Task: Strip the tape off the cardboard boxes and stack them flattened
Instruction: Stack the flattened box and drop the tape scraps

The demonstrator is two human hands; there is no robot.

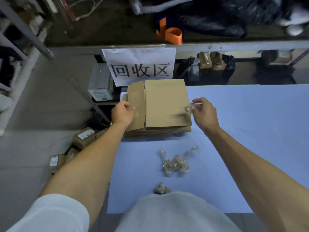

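A flattened brown cardboard box [165, 104] lies on top of a low stack of flattened boxes [157, 131] at the far left of the blue table [242, 131]. My left hand [122, 113] is at the box's left flap, fingers curled and pinching a bit of clear tape there. My right hand [203, 111] is at the box's right edge and pinches a crumpled strip of clear tape [190, 108]. Peeled clear tape scraps [175, 163] lie bunched on the table nearer me, with another wad [161, 190] by my shirt.
A white paper sign [140, 66] hangs from the shelf edge behind the stack. Taped brown parcels [83, 138] lie on the floor at left beside a metal rack leg [78, 87]. Orange tape rolls [172, 35] and dark bags sit on the shelf above.
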